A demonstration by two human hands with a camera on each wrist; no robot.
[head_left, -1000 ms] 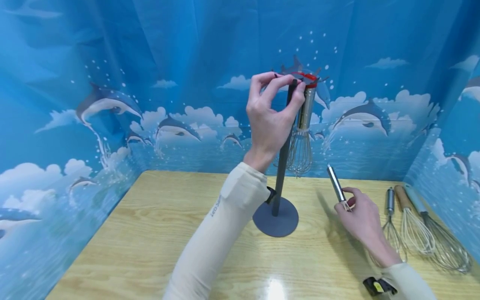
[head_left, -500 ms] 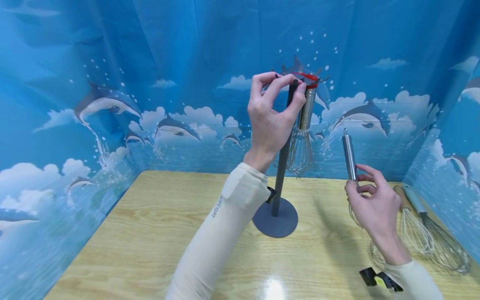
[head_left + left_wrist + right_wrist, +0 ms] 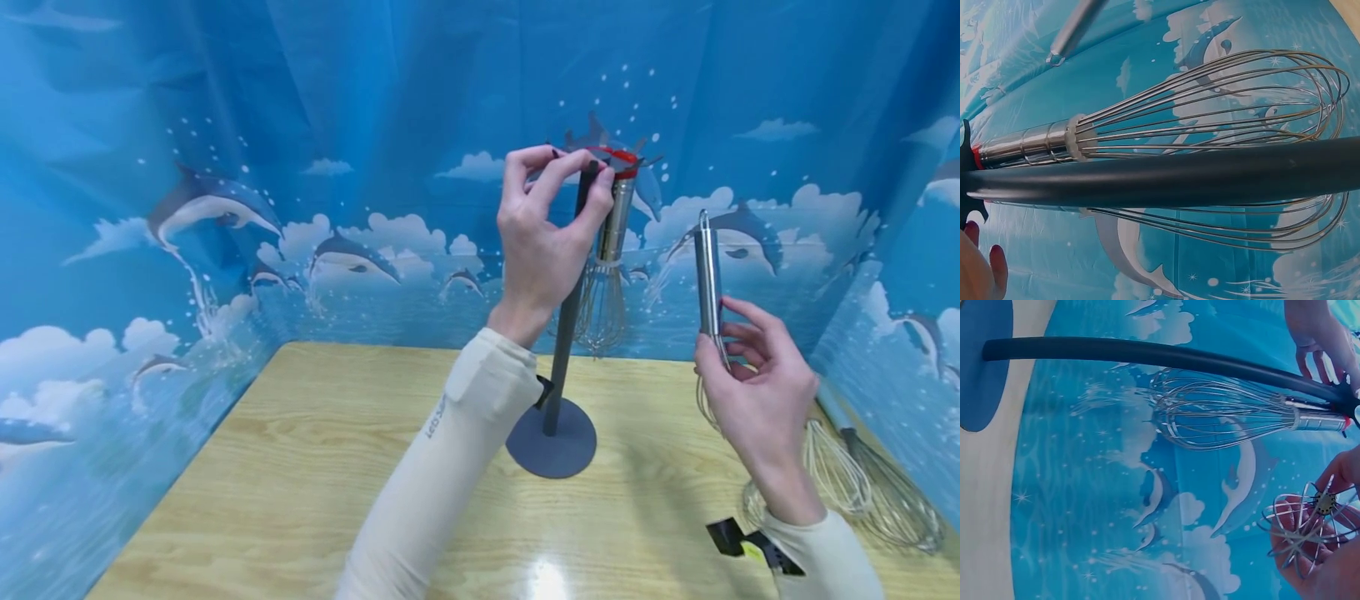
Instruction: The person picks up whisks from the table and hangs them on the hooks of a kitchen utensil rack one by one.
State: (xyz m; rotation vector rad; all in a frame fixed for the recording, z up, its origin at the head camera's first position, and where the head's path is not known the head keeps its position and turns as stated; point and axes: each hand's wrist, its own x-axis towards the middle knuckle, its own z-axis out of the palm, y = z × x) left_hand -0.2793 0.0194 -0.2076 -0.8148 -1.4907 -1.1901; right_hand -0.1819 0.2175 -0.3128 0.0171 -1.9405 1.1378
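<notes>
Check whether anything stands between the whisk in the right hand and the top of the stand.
The gap beside the held whisk looks open in the head view. At the stand itself, a hanging whisk occupies the side facing it, and the left hand is at the top.

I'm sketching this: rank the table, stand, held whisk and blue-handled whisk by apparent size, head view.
1. Table
2. Stand
3. Held whisk and blue-handled whisk: unsure, as the right hand hides part of the held one.

Left sleeve (image 3: pixel 416 479): small dark lettering (image 3: pixel 435 417), apparently starting "Let's", rest unreadable.
</notes>
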